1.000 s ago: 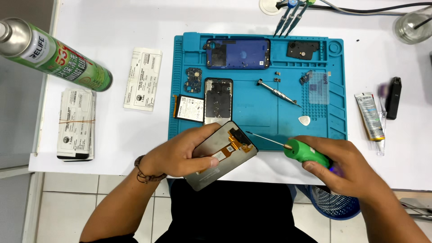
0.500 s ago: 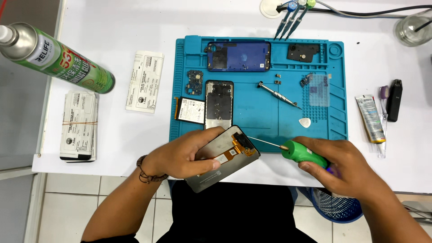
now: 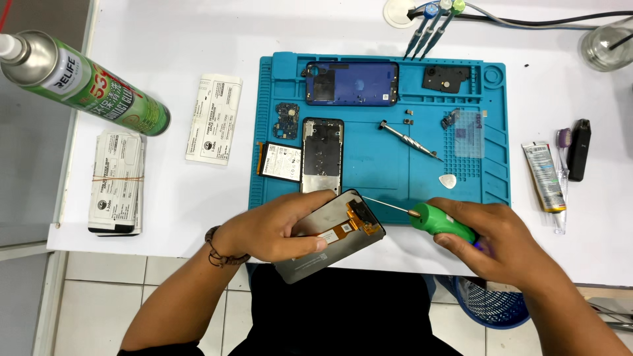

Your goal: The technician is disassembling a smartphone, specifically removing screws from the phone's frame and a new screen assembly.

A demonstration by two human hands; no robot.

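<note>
Phone teardown, well advanced as judged from the bench. Left hand (image 3: 273, 231) grips the dark rectangular phone display panel with orange flex cable (image 3: 330, 234), back side up, fingers closed around its long edges; panel is held tilted just off the near edge of the blue silicone work mat (image 3: 494, 132), over the person's lap. Right hand (image 3: 501, 240) is wrapped tight round the green-handled precision screwdriver (image 3: 438, 221); its thin shaft points left and the tip sits at the flex connector at the panel's upper corner. Whether the tip touches the connector, cannot tell

Already apart and laid out on the mat: blue plastic back cover (image 3: 351, 84), black metal mid-frame (image 3: 322, 153), flat white-labelled battery (image 3: 279, 160) just beside the frame, small dark circuit board (image 3: 287, 120), black camera housing piece (image 3: 447, 78), a few tiny loose parts (image 3: 409, 117). Judgement: disassembly looks largely complete; work on the display's flex end is the part in hand, and nothing shows reassembly begun

Around: second slim metal screwdriver (image 3: 409, 140) lying on the mat, white triangular pick (image 3: 448, 180), clear plastic sheet (image 3: 469, 125). Off the mat on the white table (image 3: 171, 191): green spray can (image 3: 86, 82) lying at far left, banded stack of paper slips (image 3: 119, 181), white printed card (image 3: 213, 119), glue tube (image 3: 544, 175), black rectangular tool (image 3: 579, 149). Nothing lies between the hands and the panel; the loose parts are well apart from them
</note>
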